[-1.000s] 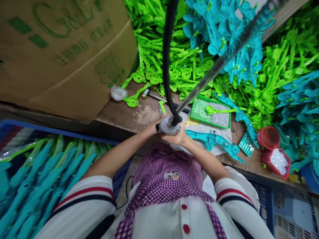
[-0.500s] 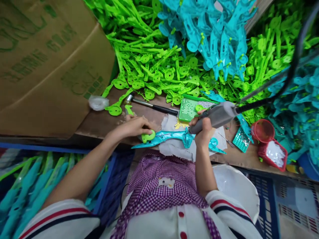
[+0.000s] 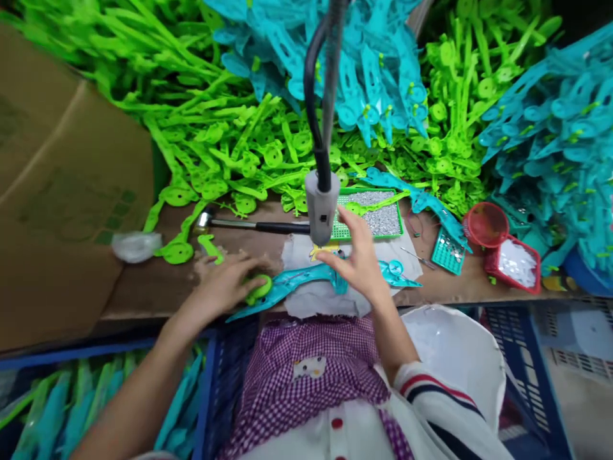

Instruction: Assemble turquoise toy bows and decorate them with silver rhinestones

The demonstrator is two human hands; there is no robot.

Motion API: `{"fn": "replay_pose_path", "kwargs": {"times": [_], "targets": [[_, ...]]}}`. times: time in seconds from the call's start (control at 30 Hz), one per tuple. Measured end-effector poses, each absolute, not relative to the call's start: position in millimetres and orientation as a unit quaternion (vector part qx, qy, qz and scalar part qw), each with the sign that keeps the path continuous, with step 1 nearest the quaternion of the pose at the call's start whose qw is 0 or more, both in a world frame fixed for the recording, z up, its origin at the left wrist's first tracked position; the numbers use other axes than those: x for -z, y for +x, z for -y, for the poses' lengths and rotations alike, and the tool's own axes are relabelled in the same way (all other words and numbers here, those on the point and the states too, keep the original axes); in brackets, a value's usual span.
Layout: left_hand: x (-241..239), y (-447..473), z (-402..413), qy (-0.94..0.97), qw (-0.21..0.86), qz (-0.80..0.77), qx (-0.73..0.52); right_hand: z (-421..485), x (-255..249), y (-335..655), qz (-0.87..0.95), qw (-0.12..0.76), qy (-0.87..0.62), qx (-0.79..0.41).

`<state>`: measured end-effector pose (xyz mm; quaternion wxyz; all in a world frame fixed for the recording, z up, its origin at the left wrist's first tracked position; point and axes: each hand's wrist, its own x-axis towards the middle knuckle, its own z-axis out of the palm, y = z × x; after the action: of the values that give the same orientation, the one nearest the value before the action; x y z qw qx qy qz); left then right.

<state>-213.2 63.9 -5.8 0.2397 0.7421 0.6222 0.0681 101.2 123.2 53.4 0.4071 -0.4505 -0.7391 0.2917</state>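
A long translucent blue plastic part lies across a white cloth at the table's front edge. At its left end sits a rounded lime-green plastic part. My left hand has its thumb and fingers around this green part; blur softens the fingertips. My right hand is open above the blue part, thumb and index finger apart, holding nothing. Just left of it an electric screwdriver hangs upright from its cable, tip down over the cloth. A small yellow piece lies under the tip.
A hammer and a green tray of small metal pieces lie behind my hands. Right are a teal tray, a red bowl and a red box. Heaped green parts and blue parts fill the back; a carton stands left.
My right hand has let go of the electric screwdriver, which now hangs upright. The camera view has shifted right. My left hand stays by the green part, its grip looser.
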Motion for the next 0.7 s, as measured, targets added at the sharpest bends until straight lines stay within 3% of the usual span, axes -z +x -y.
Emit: {"fn": "replay_pose_path", "kwargs": {"times": [0.1,0.23,0.4,0.57,0.7], "targets": [[0,-186,-36,0.726,0.172,-0.652,-0.133,-92,-20,181,0.73,0.306,-0.584,-0.178],[-11,-122,-26,0.76,0.227,-0.57,-0.214,-70,19,244,0.709,0.153,-0.666,-0.172],[-23,-14,-66,0.845,0.259,-0.408,-0.228,-78,27,246,0.737,0.151,-0.637,-0.169],[-8,55,-110,0.865,0.232,-0.396,-0.201,-85,10,246,0.749,0.2,-0.614,-0.148],[1,61,-121,0.85,0.267,-0.407,-0.2,-92,-13,254,0.756,0.18,-0.605,-0.177]]}}
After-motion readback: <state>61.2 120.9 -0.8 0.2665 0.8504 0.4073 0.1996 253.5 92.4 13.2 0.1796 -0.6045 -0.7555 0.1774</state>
